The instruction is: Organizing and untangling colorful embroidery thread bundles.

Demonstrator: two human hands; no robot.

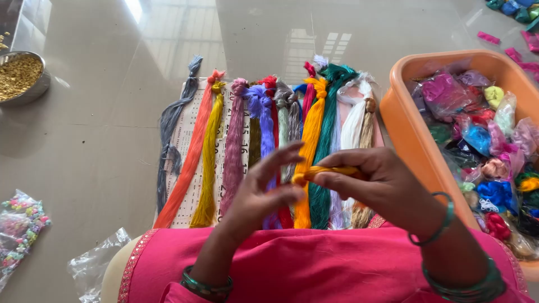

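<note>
— Looking down from the head camera: what do the hands have?

— The right hand [382, 182] is pinched shut on a small orange thread bundle [328, 173], held level above the lap. The left hand [264, 191] meets the bundle's near end at its thumb, the fingers spread and loose, not closed on it.

— What lies under them?

— A row of coloured thread skeins [264, 140] side by side on a printed sheet [188, 163] on the grey floor [101, 129]. The grey skein [171, 129] marks the row's left edge; the pale ones at the right edge lie just beside the orange tub [404, 129].

— And that tub?

— Full of bagged threads, its rim close along the right forearm, so that side is tight.

— Any open room?

— Left of the row the floor is bare up to a steel bowl [22, 76] of golden beads, well apart. A bag of beads [19, 224] lies at the left edge.
</note>
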